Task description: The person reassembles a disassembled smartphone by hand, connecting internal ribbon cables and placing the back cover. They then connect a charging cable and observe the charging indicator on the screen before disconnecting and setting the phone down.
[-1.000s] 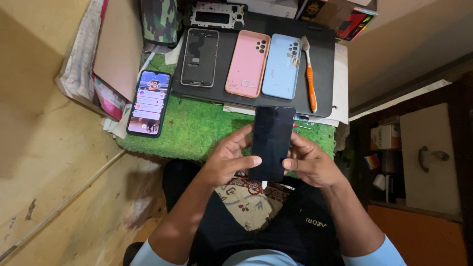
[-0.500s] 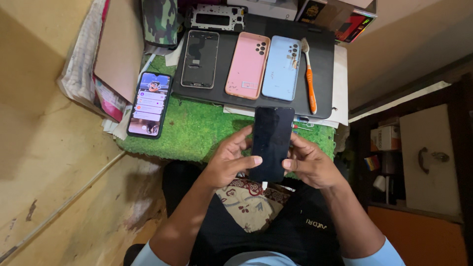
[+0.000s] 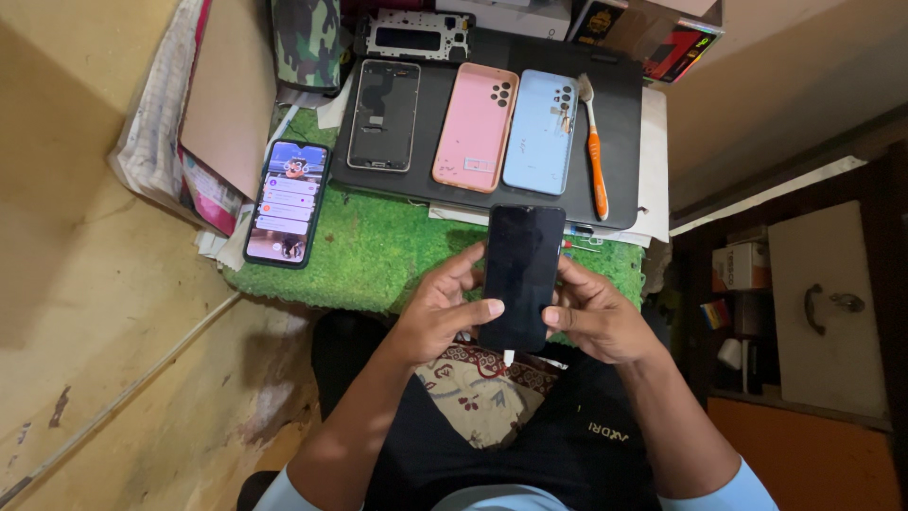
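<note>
Person: bare forearms, short light-blue sleeves.
Left hand (image 3: pixel 445 317) and right hand (image 3: pixel 596 317) bare, no rings or watch visible. Black garment over the lap with small pale lettering; patterned cream-and-red cloth just left of that lettering.

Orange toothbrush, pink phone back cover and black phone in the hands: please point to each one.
Orange toothbrush (image 3: pixel 596 175): head view, middle of handle.
Pink phone back cover (image 3: pixel 476 128): head view, centre of panel.
Black phone (image 3: pixel 520 274): head view, centre of dark screen.

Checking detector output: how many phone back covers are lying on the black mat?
2: a pink cover mid-mat and a blue cover right of it. The bare phone frame on the left isn't counted; nothing seems hidden.
</note>
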Action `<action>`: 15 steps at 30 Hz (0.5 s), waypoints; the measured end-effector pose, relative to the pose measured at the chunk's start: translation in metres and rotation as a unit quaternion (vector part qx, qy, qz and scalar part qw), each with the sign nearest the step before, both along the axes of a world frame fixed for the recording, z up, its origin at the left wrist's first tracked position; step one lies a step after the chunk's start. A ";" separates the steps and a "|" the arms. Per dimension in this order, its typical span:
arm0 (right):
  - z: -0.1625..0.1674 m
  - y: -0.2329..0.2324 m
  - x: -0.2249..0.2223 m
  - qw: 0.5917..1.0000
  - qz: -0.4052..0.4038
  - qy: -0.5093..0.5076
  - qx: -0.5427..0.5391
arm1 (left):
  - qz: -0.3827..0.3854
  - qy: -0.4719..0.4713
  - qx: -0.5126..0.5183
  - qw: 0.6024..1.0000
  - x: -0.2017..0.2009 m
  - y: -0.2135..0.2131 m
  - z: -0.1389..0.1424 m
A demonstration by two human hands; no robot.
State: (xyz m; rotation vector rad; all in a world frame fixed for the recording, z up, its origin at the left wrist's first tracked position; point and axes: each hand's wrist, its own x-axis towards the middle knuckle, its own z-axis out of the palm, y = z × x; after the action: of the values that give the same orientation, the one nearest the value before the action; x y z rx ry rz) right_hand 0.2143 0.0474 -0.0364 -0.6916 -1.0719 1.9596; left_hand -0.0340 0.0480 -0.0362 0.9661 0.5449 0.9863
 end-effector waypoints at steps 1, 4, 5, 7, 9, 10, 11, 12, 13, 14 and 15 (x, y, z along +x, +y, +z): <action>0.000 0.000 0.000 1.000 0.000 0.001 -0.004 | 0.002 0.003 0.002 1.000 -0.001 0.000 0.000; 0.001 0.000 0.001 1.000 0.000 0.000 -0.013 | 0.002 0.006 -0.009 1.000 0.000 0.000 0.002; 0.001 0.000 0.000 1.000 0.000 -0.001 -0.011 | 0.001 0.006 -0.014 1.000 -0.001 0.000 0.003; 0.001 0.000 0.000 1.000 -0.003 -0.003 -0.012 | 0.002 0.010 -0.003 1.000 0.000 0.000 0.003; 0.002 -0.001 0.000 1.000 -0.008 -0.007 -0.017 | 0.001 0.011 0.003 1.000 0.000 0.000 0.004; 0.001 -0.001 0.000 1.000 -0.006 -0.003 -0.014 | 0.000 0.010 0.004 1.000 0.000 0.000 0.005; 0.001 -0.001 0.000 1.000 -0.003 0.003 -0.010 | -0.001 0.009 0.005 1.000 -0.001 0.001 0.005; 0.001 -0.001 0.000 1.000 0.000 0.007 -0.007 | 0.000 0.014 -0.004 1.000 0.000 0.001 0.005; 0.001 0.000 0.000 1.000 -0.002 0.004 -0.008 | 0.001 0.018 -0.013 1.000 -0.001 0.001 0.005; 0.001 0.000 0.000 1.000 -0.003 0.001 -0.009 | 0.002 0.023 -0.022 0.999 -0.001 0.000 0.006; 0.001 0.000 0.000 1.000 -0.005 -0.003 -0.009 | 0.002 0.024 -0.011 1.000 -0.001 0.001 0.006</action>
State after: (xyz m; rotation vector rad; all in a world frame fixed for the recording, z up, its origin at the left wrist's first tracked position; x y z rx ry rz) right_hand 0.2140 0.0473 -0.0359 -0.7113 -1.0532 1.9622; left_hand -0.0348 0.0486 -0.0303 0.9716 0.5962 0.9623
